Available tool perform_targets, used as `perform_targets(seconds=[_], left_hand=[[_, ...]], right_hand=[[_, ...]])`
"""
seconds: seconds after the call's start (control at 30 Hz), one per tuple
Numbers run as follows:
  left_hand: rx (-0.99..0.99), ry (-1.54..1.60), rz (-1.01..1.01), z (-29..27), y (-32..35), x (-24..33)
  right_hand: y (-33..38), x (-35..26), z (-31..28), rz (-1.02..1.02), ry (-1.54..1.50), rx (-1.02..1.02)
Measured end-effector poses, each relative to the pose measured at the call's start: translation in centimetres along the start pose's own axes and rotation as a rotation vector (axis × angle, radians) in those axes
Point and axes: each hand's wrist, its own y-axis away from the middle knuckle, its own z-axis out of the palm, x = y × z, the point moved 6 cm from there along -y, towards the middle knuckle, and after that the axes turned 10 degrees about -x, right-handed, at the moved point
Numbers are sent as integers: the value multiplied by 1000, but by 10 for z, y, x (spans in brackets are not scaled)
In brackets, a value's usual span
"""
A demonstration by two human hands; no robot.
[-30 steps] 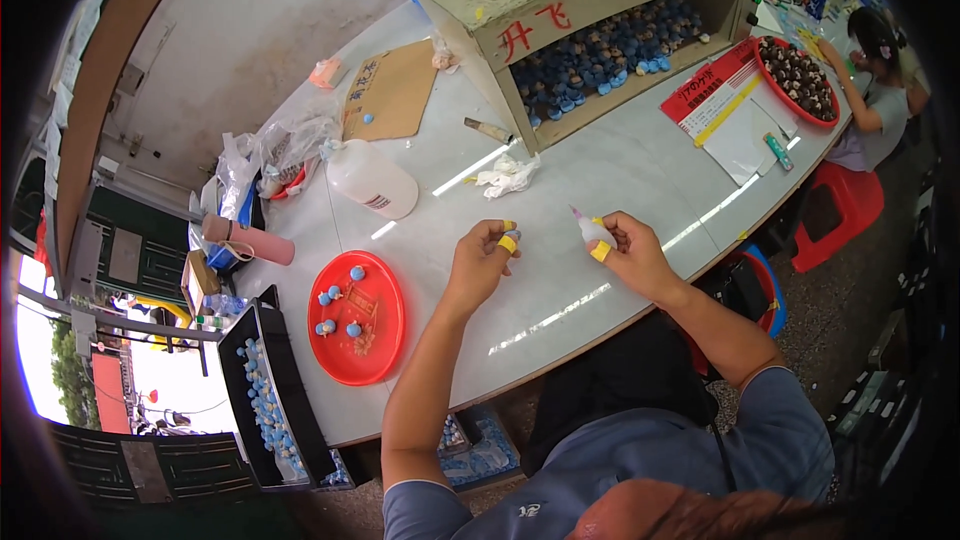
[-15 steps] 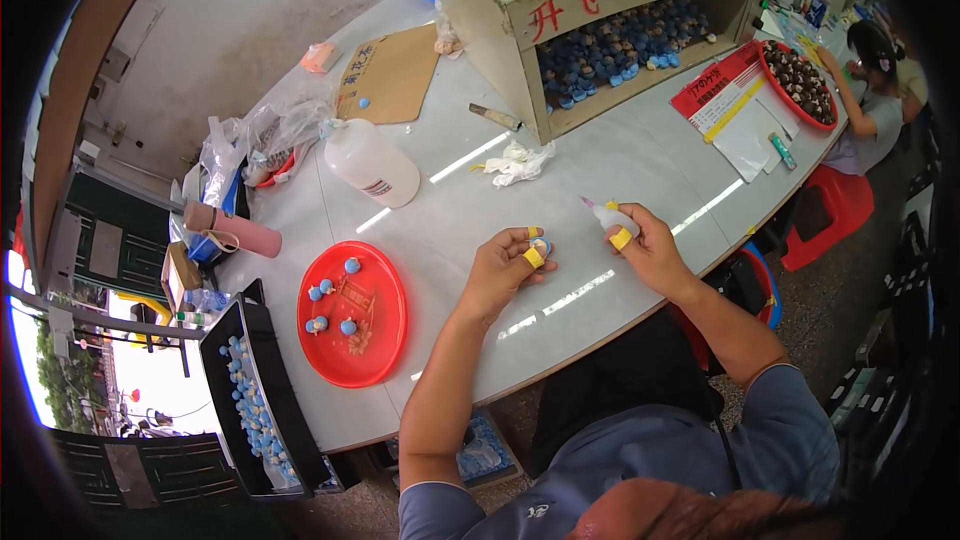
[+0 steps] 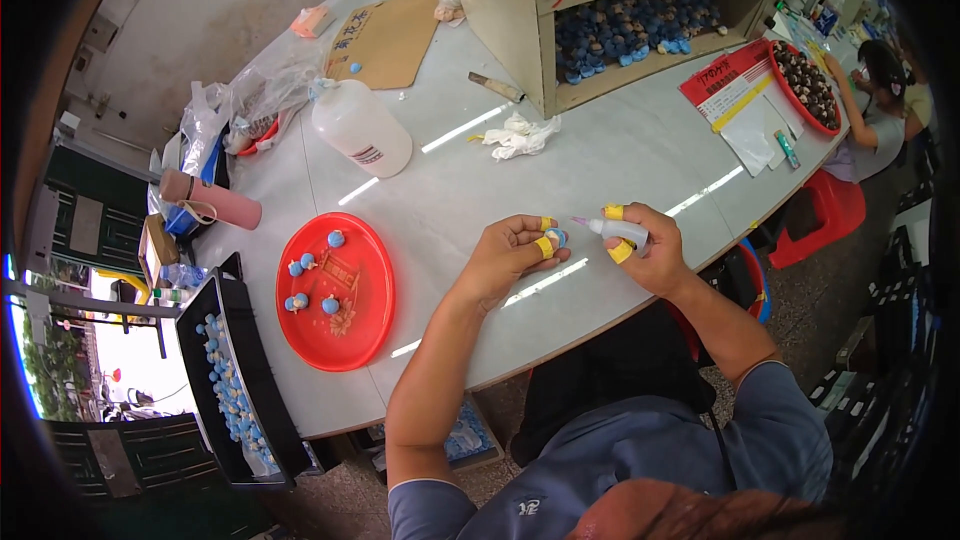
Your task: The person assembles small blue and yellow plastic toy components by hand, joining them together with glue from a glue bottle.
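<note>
I'm pinching a small round blue bead-like piece [image 3: 557, 237] in my left hand [image 3: 510, 255] at the near table edge; right hand [image 3: 650, 250] is gripping a small white squeeze bottle [image 3: 618, 230], nozzle aiming left at it; the piece is looking light, hard, slippery, so I'm holding its sides.

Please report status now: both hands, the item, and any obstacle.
Left hand pinches small blue piece in taped fingertips. Right hand grips small white squeeze bottle, nozzle pointing at the piece. Table around hands bare; red tray off to the left.
</note>
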Motion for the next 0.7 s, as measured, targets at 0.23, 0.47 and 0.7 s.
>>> perform_targets(seconds=[0.23, 0.47, 0.7], left_hand=[[-45, -75, 10, 4, -1, -3], [-83, -138, -19, 4, -2, -6], [-78, -160, -3, 5, -2, -5]], right_hand=[[-1, -7, 6, -92, -3, -59], [-1, -13, 9, -155, 42, -56], [-4, -16, 11, -154, 81, -68]])
